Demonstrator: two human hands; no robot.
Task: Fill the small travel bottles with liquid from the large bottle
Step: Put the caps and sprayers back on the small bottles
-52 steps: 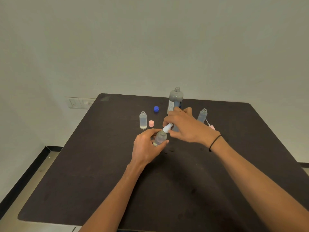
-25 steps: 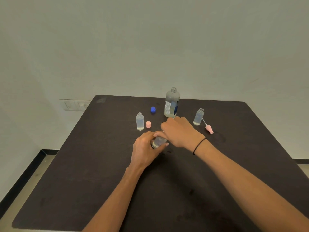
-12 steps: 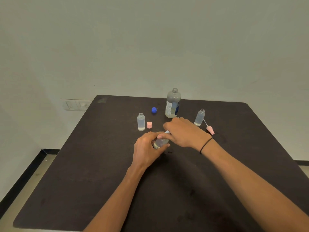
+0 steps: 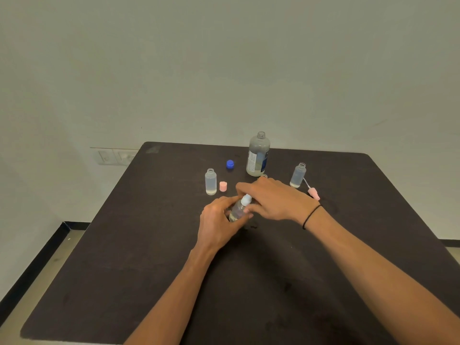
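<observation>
Over the last two seconds the pale cap (image 4: 246, 199) has gone from being lowered onto the small travel bottle (image 4: 238, 210) to sitting on its neck, with the fingers working at it throughout, so this bottle looks filled and is now being closed. The left hand (image 4: 219, 224) grips the bottle's body, tilted, just above the surface (image 4: 124, 257). The right hand (image 4: 272, 199) pinches the cap from above (whether it is fully tight cannot be told).

From that bottle, the large bottle (image 4: 258, 154) stands uncapped at about 1 o'clock, unmoved, with its blue cap (image 4: 230, 164) at 12 o'clock. A second small bottle (image 4: 210, 182) stands open at 10 o'clock with a pink cap (image 4: 223, 186) just beside it; a third small bottle (image 4: 298, 176) stands open at 2 o'clock, a pink spray top (image 4: 312, 191) lying near its base. Both seem to hold only a little liquid, so most of the filling probably remains.

The surface is dark and matte, set against a plain pale wall (image 4: 224, 70); a switch plate (image 4: 113, 156) shows at the surface's 10 o'clock corner.
</observation>
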